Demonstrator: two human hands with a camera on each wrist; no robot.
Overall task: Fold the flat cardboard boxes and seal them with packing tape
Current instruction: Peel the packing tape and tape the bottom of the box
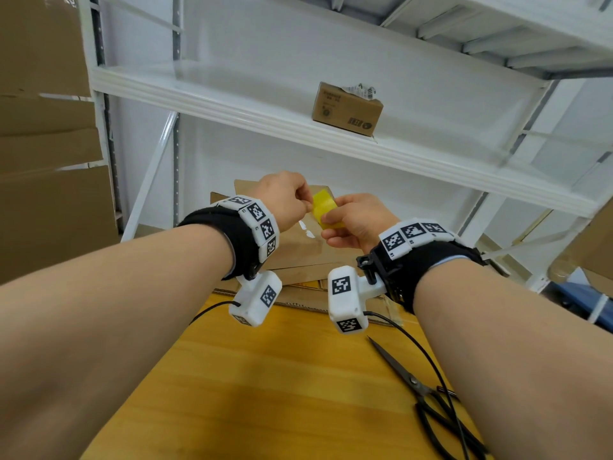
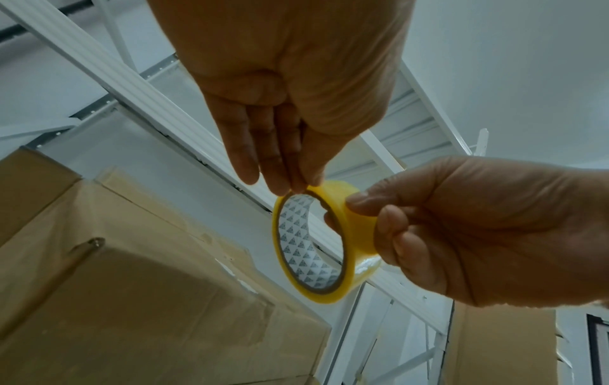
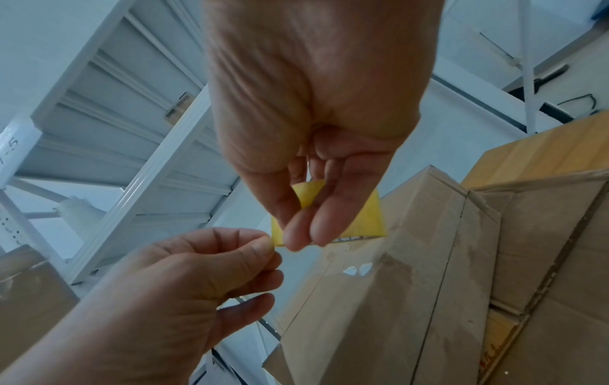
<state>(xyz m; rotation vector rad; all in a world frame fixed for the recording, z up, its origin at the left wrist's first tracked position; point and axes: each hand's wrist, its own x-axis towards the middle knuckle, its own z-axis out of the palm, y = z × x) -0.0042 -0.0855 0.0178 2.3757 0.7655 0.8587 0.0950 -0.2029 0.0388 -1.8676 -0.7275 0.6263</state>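
Observation:
A yellow roll of packing tape [image 1: 323, 207] is held up in the air between both hands. My right hand [image 1: 331, 227] grips the roll [image 2: 357, 239] across its width with thumb and curled fingers. My left hand [image 1: 306, 202] pinches the roll's outer edge [image 3: 365, 218] with thumb and fingertips [image 2: 283, 179]. Whether a loose tape end is lifted I cannot tell. Below the hands stands a folded brown cardboard box [image 1: 298, 257], its top seam [image 3: 395, 299] showing shiny tape patches.
Black scissors [image 1: 421, 390] lie on the yellow wooden table [image 1: 265, 393] at the right, near the wrist cables. A white metal shelf [image 1: 298, 127] carries a small brown box [image 1: 346, 107]. Flat cardboard [image 1: 43, 161] is stacked at the left.

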